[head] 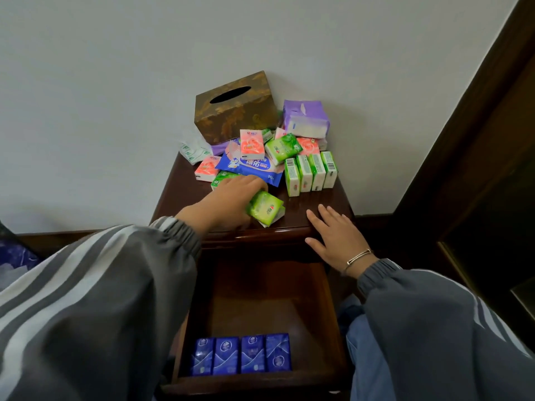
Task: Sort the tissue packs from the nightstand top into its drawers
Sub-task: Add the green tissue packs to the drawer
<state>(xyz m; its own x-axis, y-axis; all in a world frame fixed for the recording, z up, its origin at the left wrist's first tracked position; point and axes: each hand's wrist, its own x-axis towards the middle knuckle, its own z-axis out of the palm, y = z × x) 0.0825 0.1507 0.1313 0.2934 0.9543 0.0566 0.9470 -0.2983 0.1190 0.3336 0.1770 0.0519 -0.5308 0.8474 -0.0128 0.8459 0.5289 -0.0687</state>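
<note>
A pile of tissue packs lies on the dark wooden nightstand top [312,204]: pink packs [251,143], green packs [282,147], a blue wet-wipe pack [252,166] and a purple pack [305,118]. Several green packs [311,172] stand in a row at the right. My left hand [228,201] grips a green pack [265,208] near the front edge. My right hand [335,237] rests flat and open on the front right corner. Below, the open drawer [260,299] holds a row of several blue packs [240,354] along its front.
A brown patterned tissue box [234,111] stands at the back of the nightstand against the white wall. A small white-green pack [192,150] hangs over the left back edge. Dark wooden furniture [477,169] rises at the right. My grey sleeves flank the drawer.
</note>
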